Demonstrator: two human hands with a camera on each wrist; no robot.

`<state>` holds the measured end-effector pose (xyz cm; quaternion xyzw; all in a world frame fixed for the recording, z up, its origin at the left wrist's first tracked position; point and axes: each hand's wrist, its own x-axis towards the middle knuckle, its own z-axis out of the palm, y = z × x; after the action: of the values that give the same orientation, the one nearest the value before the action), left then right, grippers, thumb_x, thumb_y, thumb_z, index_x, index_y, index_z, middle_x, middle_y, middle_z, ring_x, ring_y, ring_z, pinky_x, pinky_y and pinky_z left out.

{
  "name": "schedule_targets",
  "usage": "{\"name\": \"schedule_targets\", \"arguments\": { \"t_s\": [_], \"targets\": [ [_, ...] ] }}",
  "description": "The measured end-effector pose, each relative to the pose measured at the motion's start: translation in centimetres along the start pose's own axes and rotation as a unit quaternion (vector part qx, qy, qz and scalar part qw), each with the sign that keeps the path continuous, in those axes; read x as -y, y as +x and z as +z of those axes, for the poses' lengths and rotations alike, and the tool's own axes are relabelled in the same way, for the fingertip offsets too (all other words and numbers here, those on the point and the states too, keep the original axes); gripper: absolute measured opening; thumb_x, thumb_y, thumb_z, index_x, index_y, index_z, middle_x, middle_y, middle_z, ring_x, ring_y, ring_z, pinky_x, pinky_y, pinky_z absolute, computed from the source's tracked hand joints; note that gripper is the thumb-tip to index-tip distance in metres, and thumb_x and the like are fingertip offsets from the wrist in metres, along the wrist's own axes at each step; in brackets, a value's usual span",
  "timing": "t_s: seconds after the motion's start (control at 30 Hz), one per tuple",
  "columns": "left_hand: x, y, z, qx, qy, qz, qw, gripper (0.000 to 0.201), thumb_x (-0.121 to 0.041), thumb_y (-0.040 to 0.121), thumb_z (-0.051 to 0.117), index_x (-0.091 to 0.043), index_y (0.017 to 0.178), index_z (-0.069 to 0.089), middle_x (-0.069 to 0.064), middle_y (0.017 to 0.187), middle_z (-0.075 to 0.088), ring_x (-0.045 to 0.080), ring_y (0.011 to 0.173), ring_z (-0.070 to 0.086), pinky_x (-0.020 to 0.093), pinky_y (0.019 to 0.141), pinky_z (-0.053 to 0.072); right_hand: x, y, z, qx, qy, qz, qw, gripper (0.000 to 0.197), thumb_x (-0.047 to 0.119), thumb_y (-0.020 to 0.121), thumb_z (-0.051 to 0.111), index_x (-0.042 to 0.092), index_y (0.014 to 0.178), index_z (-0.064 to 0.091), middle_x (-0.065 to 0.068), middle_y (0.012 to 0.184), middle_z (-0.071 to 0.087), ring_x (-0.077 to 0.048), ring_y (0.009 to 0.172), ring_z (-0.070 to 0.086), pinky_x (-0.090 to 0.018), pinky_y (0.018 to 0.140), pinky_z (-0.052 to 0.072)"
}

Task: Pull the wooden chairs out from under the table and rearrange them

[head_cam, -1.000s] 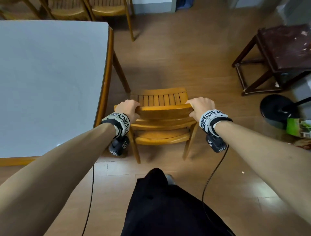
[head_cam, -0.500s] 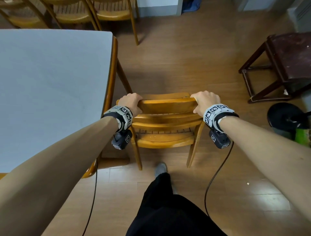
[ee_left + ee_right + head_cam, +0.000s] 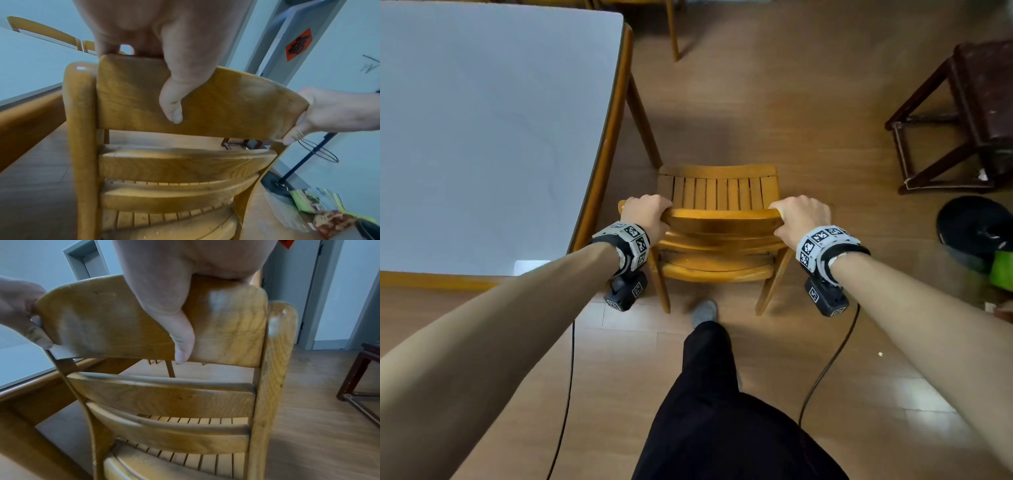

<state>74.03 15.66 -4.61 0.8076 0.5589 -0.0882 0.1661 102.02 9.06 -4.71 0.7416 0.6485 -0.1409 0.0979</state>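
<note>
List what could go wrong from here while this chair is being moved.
1. The chair stands close beside the table leg; swinging it left could knock the two together.
2. A foot sits just behind the chair's rear legs; pulling straight back could catch it.
3. The wrist cables trail on the floor behind; stepping back could snag them.
Both the left hand and right hand have a grip on the top rail, so slipping looks unlikely.

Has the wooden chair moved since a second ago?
Cannot tell: the camera shifted, but the front of the chair still lines up with the foot of the table leg.
</note>
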Motion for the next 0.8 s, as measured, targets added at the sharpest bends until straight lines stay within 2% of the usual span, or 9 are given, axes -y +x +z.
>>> {"name": "schedule_targets", "arguments": {
  "t_s": [0.07, 0.13, 0.23, 0.3, 0.43, 0.53, 0.8],
  "targets": [
    [0.2, -1.1, 1.7, -0.005, 0.005, -0.003, 1.0, 0.01, -0.014, 0.078, 0.065, -0.023, 0.078, 0.061, -0.003, 0.079, 0.063, 0.028, 0.085, 0.06, 0.039, 0.084, 0.038, 0.0, -1.3, 1.3, -0.013, 0.004, -0.002, 1.0, 0.018, 0.012, 0.081, 0.069, 0.024, 0.074, 0.059, 0.005, 0.063, 0.059, -0.025, 0.066, 0.059, -0.03, 0.059, 0.045],
    [0.4, -2.0, 3.5, -0.003, 0.014, -0.005, 1.0, 0.011, -0.014, 0.077, 0.064, -0.024, 0.076, 0.059, -0.003, 0.077, 0.063, 0.028, 0.085, 0.062, 0.042, 0.09, 0.038, -0.3, -2.3, 2.8, -0.016, 0.011, -0.013, 1.0, 0.017, 0.012, 0.082, 0.068, 0.03, 0.086, 0.067, 0.005, 0.067, 0.061, -0.026, 0.071, 0.061, -0.031, 0.062, 0.047],
    [0.4, -2.8, 5.9, 0.004, 0.016, -0.009, 1.0, 0.011, -0.012, 0.079, 0.062, -0.023, 0.081, 0.063, -0.002, 0.082, 0.067, 0.028, 0.09, 0.062, 0.045, 0.098, 0.034, -0.2, -3.5, 4.5, -0.006, 0.024, -0.022, 0.999, 0.034, 0.013, 0.085, 0.067, 0.038, 0.109, 0.071, 0.003, 0.084, 0.07, -0.028, 0.088, 0.064, -0.035, 0.074, 0.052],
    [0.6, -3.0, 7.0, 0.01, 0.015, -0.011, 1.0, 0.014, -0.013, 0.08, 0.063, -0.024, 0.087, 0.066, -0.002, 0.087, 0.069, 0.028, 0.094, 0.063, 0.045, 0.1, 0.032, -0.2, -3.9, 5.5, 0.006, 0.027, -0.024, 0.999, 0.041, 0.014, 0.087, 0.066, 0.041, 0.117, 0.068, 0.001, 0.093, 0.071, -0.029, 0.096, 0.063, -0.037, 0.08, 0.052],
    [0.9, -2.1, 7.8, 0.006, -0.004, -0.016, 1.0, 0.022, -0.012, 0.083, 0.064, -0.027, 0.097, 0.071, -0.004, 0.093, 0.071, 0.025, 0.098, 0.063, 0.046, 0.104, 0.031, 0.0, -3.2, 6.1, 0.02, 0.023, -0.029, 0.999, 0.041, 0.015, 0.089, 0.066, 0.042, 0.12, 0.067, 0.001, 0.095, 0.07, -0.029, 0.097, 0.062, -0.037, 0.079, 0.051],
    [1.0, -0.1, 7.2, 0.005, -0.01, -0.017, 1.0, 0.023, -0.012, 0.083, 0.065, -0.027, 0.098, 0.072, -0.005, 0.094, 0.071, 0.025, 0.099, 0.063, 0.045, 0.103, 0.032, -0.2, -1.3, 5.4, 0.022, 0.027, -0.024, 0.999, 0.042, 0.016, 0.09, 0.067, 0.041, 0.123, 0.066, 0.0, 0.099, 0.071, -0.029, 0.102, 0.062, -0.039, 0.085, 0.052],
    [1.3, 9.3, 3.0, 0.013, -0.016, -0.009, 1.0, 0.021, -0.009, 0.083, 0.062, -0.024, 0.093, 0.071, -0.003, 0.091, 0.069, 0.026, 0.097, 0.061, 0.046, 0.101, 0.031, -1.4, 8.5, 1.9, 0.012, 0.02, -0.002, 1.0, 0.044, 0.015, 0.089, 0.068, 0.042, 0.124, 0.066, 0.001, 0.11, 0.072, -0.031, 0.108, 0.061, -0.038, 0.089, 0.049]
  ]
}}
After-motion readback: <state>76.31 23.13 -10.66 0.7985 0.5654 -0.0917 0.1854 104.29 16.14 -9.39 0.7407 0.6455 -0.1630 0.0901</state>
